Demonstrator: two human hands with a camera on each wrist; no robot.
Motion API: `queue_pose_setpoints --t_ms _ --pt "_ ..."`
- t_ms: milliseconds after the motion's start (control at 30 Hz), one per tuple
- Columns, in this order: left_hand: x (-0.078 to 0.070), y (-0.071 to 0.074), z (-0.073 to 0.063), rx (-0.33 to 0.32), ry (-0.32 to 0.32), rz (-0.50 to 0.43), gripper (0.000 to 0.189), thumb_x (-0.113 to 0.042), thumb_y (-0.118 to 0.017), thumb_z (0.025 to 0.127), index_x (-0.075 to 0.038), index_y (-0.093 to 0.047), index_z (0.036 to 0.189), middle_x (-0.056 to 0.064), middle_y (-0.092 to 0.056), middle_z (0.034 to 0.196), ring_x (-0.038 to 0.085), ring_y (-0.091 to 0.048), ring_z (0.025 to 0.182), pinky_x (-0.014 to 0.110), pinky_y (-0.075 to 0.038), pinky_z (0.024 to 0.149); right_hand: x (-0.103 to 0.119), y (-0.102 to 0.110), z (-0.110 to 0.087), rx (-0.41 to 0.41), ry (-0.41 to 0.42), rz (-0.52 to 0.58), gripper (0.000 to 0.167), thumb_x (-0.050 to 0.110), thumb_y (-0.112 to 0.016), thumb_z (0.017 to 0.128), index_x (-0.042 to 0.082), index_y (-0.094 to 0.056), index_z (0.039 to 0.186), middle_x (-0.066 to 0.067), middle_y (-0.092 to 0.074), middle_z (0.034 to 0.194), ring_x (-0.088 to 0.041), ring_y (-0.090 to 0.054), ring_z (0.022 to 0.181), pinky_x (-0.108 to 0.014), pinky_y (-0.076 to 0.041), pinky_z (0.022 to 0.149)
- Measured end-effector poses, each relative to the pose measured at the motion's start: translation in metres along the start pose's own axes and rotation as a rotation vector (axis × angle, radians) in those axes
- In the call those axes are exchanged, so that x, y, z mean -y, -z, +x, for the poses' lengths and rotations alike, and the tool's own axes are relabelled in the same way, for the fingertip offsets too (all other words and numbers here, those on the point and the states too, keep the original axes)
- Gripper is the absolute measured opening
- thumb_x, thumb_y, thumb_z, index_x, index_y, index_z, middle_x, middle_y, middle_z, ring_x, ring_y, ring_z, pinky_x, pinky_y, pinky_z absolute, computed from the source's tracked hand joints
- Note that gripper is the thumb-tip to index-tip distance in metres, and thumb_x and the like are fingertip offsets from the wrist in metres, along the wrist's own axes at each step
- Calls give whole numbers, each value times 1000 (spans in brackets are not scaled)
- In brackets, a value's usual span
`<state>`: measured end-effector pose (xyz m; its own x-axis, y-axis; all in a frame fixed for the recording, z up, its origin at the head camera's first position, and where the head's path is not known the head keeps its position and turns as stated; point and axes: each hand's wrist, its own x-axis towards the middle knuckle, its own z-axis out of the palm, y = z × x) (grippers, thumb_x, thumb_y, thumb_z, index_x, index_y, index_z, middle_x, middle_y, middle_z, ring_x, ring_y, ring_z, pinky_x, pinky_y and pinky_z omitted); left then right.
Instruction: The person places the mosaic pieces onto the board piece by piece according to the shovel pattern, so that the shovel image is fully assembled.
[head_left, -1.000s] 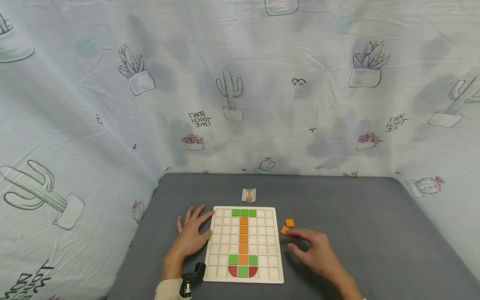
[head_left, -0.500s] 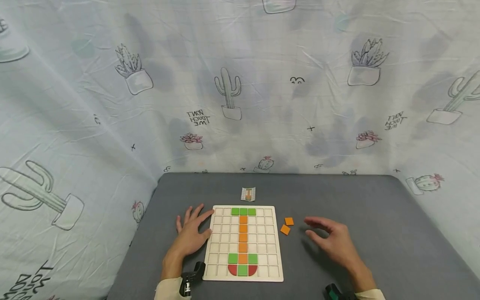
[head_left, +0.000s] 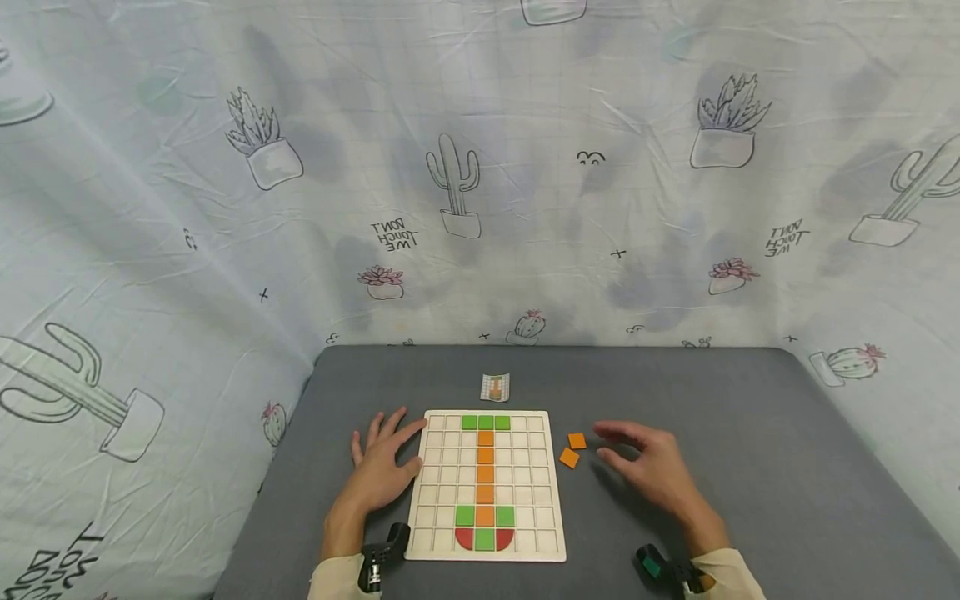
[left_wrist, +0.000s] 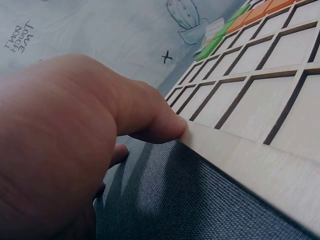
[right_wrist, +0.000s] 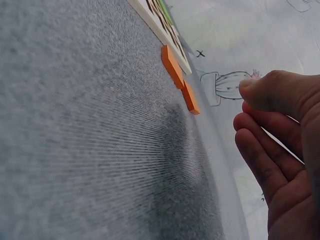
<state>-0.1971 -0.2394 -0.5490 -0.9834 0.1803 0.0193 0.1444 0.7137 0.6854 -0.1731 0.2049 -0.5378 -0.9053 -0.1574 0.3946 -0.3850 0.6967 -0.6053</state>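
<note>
A pale wooden grid board [head_left: 528,500] lies on the grey table, with a column of orange square tiles [head_left: 486,473], green squares at top and bottom, and two red rounded pieces [head_left: 465,539] set in its cells. My left hand [head_left: 380,475] rests at the board's left edge, fingers spread; in the left wrist view its thumb [left_wrist: 160,120] touches the rim. To the board's right lie two loose orange tiles [head_left: 569,457], their corners nearly meeting. Just right of them my right hand [head_left: 648,462] hovers above the table, fingers loosely bent, holding nothing.
A small card [head_left: 495,387] printed with a grid pattern lies behind the board. The grey table [head_left: 712,417] extends to the right. Behind it hangs a pale cloth [head_left: 540,208] with cactus drawings. Both wrists wear black devices.
My right hand drew back to the right from the loose orange tiles, uncovering them, then shifted slightly left again. The left hand stays on the board's edge.
</note>
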Motion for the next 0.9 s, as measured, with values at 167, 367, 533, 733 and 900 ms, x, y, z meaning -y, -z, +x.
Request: queue_pose_setpoints --t_ms 167,367,533,733,900 --pt "0 -1 1 0 0 2 61 -10 -74 100 -20 -61 158 21 -32 178 54 -9 167 81 11 125 -3 -4 6 32 -6 31 39 7 -91 89 10 -81 127 -1 -84 118 -19 -81 105 -44 -67 91" --pt "1 -3 2 14 6 3 61 -11 -73 101 -20 -60 160 20 -30 179 53 -6 168 79 12 125 -10 -11 10 42 39 74 40 7 -91 89 9 -81 127 -4 -84 118 -24 -81 104 -43 -68 88" --pt "2 -3 1 11 1 2 61 -11 -73 101 -20 -60 160 20 -30 179 53 -6 168 80 13 125 -14 -18 13 52 27 73 41 6 -91 88 11 -81 127 -4 -84 118 -22 -81 103 -38 -67 86" --pt "3 -3 2 -8 -7 9 61 -11 -73 100 -19 -61 159 20 -31 179 53 -8 168 79 11 126 -16 -24 17 75 15 77 41 5 -90 88 12 -81 128 -2 -83 118 -22 -80 103 -41 -66 89" --pt "0 -2 2 -15 -9 5 60 -11 -74 100 -20 -61 158 20 -32 178 54 -9 167 80 11 125 -17 -26 20 89 6 75 41 4 -91 88 11 -81 127 -1 -84 117 -22 -81 103 -41 -66 89"
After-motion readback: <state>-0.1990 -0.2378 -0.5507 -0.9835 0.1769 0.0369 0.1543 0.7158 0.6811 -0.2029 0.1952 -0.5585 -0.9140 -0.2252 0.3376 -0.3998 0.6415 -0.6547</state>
